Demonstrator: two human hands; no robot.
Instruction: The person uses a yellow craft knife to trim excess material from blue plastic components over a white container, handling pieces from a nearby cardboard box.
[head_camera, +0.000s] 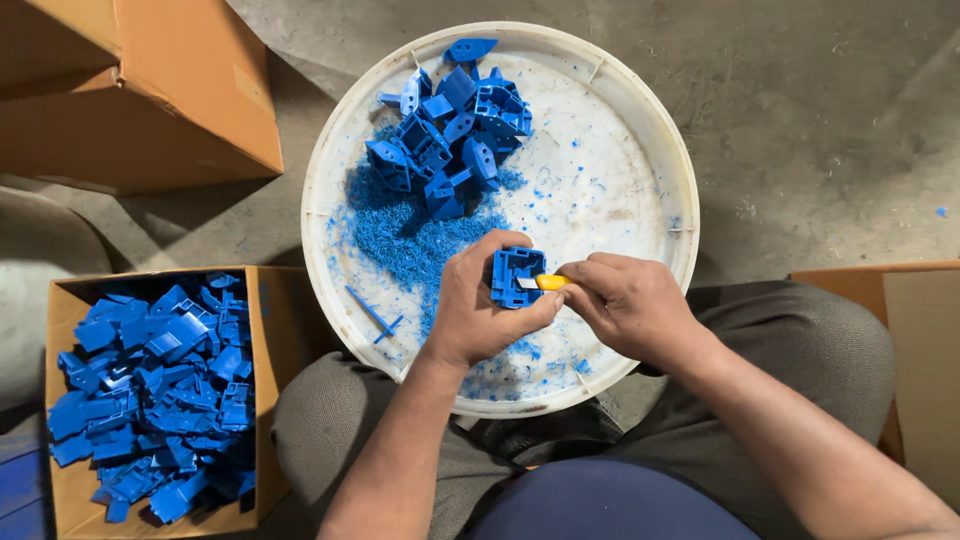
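My left hand (478, 305) grips a blue moulded plastic part (516, 275) over the near side of a round white tray (660, 150). My right hand (625, 300) holds a small yellow-handled knife (548, 283), its blade touching the part's right edge. A pile of several more blue parts (450, 130) lies at the tray's far side. Blue shavings (405, 240) are spread between the pile and my hands.
An open cardboard box (270, 330) full of blue parts (160, 390) stands at my left knee. A closed cardboard box (150, 90) sits at the far left. Another box edge (920, 320) shows at the right. The tray rests on my lap above a concrete floor (820, 120).
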